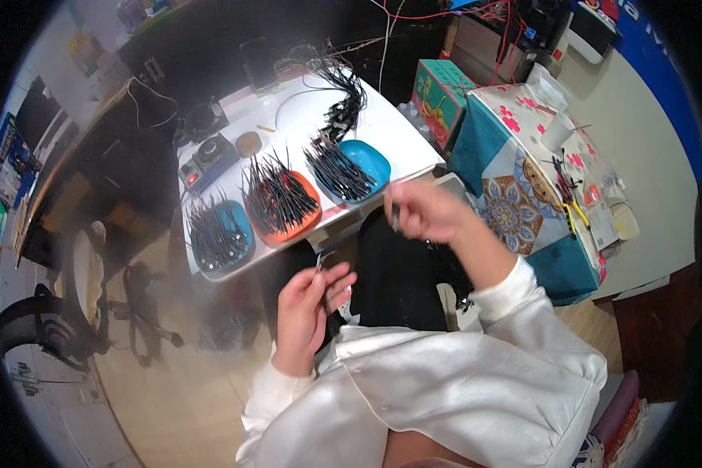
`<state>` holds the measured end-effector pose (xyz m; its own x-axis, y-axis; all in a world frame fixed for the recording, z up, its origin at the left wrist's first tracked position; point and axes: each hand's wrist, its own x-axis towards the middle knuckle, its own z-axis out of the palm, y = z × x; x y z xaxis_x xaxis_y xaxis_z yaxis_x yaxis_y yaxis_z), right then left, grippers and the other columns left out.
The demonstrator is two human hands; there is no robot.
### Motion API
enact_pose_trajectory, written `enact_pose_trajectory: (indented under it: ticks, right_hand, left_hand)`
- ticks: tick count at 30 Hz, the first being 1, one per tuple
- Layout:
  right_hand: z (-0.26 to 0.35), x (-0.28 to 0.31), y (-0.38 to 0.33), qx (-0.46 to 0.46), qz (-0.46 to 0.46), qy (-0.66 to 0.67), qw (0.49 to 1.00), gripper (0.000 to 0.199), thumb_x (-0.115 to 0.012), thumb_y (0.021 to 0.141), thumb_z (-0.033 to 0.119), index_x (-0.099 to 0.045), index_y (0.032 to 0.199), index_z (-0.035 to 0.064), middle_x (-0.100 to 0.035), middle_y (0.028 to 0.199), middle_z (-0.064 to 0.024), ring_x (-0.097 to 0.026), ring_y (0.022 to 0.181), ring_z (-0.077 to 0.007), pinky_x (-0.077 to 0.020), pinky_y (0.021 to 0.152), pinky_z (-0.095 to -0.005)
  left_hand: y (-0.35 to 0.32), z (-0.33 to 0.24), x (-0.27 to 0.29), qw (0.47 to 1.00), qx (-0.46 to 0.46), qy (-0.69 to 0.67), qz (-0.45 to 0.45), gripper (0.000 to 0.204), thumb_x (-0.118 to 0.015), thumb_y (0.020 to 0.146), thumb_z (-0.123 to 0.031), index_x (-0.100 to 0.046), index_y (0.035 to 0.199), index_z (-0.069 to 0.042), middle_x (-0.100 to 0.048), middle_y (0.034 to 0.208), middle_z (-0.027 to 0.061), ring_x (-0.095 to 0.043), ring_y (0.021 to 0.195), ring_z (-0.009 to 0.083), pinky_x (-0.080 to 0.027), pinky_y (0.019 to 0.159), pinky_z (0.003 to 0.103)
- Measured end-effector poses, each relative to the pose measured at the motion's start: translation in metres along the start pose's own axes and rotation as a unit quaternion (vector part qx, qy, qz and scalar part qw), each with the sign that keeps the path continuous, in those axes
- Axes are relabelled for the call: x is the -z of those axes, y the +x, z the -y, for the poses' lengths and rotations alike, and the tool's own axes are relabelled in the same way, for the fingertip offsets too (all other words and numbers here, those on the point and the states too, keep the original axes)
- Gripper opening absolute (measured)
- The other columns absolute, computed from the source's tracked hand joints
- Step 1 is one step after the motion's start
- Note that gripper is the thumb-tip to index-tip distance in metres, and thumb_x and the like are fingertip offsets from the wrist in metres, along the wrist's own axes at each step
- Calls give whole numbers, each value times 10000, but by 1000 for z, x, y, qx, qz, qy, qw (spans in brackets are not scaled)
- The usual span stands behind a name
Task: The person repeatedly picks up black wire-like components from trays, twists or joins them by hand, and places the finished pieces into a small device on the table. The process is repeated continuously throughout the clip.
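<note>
Above my lap, my left hand [308, 308] pinches a thin black cable [320, 265] between thumb and index finger; its other fingers are loosely bent. To the right and a little farther off, my right hand [433, 212] is closed around a small dark piece [395, 218], blurred and too small to name. Both hands are just off the near edge of a white table [402, 117]. Short black cables [277, 199] fill three trays along that edge: a blue tray [244, 222] at left, an orange tray [310, 191] in the middle and another blue tray [376, 161] at right.
A small boxy device [210, 158] with a red light and a round tin [248, 144] stand behind the trays. More black cables [343, 101] lie at the table's far end. On the right, a cloth-covered table [515, 207] bears yellow-handled pliers [576, 214] and a white cup [557, 132].
</note>
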<state>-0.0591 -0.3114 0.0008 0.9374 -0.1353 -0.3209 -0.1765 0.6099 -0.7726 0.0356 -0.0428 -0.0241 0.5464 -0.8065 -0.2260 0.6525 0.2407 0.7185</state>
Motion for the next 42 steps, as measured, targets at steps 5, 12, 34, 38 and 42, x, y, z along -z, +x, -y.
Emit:
enact_pose_trajectory:
  ticks: [5, 12, 34, 38, 42]
  right_hand:
    - [-109, -71, -56, 8, 141, -243, 960, 202, -589, 940, 243, -563, 847, 65, -536, 668, 30, -493, 594, -46, -380, 496, -209]
    - [-200, -34, -10, 200, 37, -659, 724, 182, -574, 868, 184, -563, 920, 10, -632, 810, -207, -614, 780, -414, -487, 685, -492]
    - [-45, -115, -69, 352, -48, -298, 886, 119, -650, 881, 14, -617, 982, -41, -648, 951, -65, -634, 838, -100, -525, 754, -222]
    - [-47, -115, -70, 380, -47, -282, 880, 89, -660, 868, 11, -624, 935, -35, -637, 874, -44, -626, 770, -90, -518, 685, -215]
    - [-54, -118, -74, 448, -115, -397, 792, 59, -675, 833, 7, -626, 852, -19, -603, 769, -51, -637, 686, -108, -503, 595, -237]
  left_hand:
    - [42, -8, -39, 997, 23, -4, 67, 170, -445, 999, -110, -523, 1060, 28, -598, 1185, 217, -654, 989, 321, -578, 787, 357]
    - [37, -73, -68, 958, -262, 58, 103, 192, -517, 980, -121, -604, 949, 48, -666, 1027, 170, -479, 569, 82, -455, 541, 210]
    - [-23, -8, -66, 947, -294, 127, 34, 146, -601, 932, -62, -651, 1006, 54, -665, 844, 72, -482, 568, 55, -367, 485, 184]
    - [-31, -5, -64, 952, -268, 144, 20, 151, -602, 933, -71, -655, 1010, 48, -669, 831, 80, -494, 564, 67, -381, 483, 194]
    - [-30, 0, -62, 932, -291, 214, 32, 153, -591, 939, -79, -658, 1003, 43, -672, 813, 78, -487, 566, 42, -355, 486, 175]
